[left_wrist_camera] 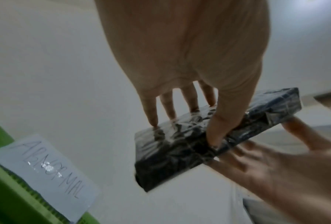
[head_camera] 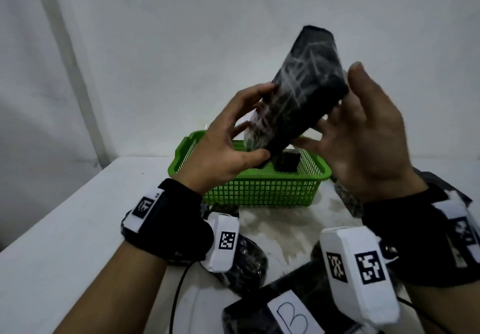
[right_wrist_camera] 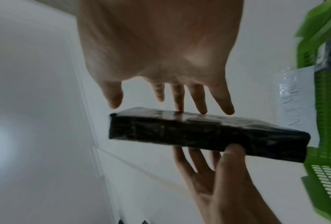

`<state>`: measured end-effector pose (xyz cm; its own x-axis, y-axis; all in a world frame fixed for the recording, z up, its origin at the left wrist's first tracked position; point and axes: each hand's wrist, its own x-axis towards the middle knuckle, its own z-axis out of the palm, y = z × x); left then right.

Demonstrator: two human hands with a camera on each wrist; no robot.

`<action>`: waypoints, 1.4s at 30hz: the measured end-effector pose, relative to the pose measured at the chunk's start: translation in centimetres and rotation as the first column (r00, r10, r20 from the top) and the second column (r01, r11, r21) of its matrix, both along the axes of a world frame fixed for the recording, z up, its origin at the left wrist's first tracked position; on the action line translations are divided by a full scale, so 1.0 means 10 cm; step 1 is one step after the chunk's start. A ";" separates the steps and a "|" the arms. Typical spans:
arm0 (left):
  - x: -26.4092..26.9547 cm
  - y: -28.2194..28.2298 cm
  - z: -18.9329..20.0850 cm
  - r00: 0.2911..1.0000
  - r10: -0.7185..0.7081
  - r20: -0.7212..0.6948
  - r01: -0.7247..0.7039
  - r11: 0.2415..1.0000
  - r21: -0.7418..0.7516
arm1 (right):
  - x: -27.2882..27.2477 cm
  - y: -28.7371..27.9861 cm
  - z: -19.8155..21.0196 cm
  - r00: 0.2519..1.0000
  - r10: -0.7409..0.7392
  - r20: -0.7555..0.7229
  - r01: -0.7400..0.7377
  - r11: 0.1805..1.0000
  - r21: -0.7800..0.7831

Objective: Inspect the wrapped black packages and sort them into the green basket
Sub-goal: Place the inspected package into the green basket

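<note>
The left hand (head_camera: 228, 149) pinches a wrapped black package (head_camera: 298, 92) between thumb and fingers, holding it tilted in the air above the green basket (head_camera: 259, 188). The right hand (head_camera: 363, 136) touches its other face with spread, straight fingers. Another black package (head_camera: 287, 162) lies inside the basket. A paper label (left_wrist_camera: 45, 174) reading "ABNORMAL" hangs on the basket's wall. More packages (head_camera: 249, 263) lie on the near table (head_camera: 78, 230).
</note>
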<state>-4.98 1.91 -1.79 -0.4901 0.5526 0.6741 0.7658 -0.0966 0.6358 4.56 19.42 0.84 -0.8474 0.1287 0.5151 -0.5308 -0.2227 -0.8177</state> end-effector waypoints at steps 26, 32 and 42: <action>0.05 -0.08 0.16 0.857 -0.356 0.374 0.212 0.903 0.373 | -0.28 0.11 -0.29 0.835 -0.548 0.049 0.493 0.785 0.375; -0.03 -0.07 0.13 0.880 -0.158 0.448 0.007 0.947 0.320 | -0.25 0.23 -0.27 0.821 -0.555 0.136 0.529 0.828 0.187; -0.18 -0.12 0.05 0.866 -0.012 0.500 -0.152 0.946 0.287 | -0.29 0.33 -0.27 0.881 -0.249 0.403 0.283 0.959 -0.025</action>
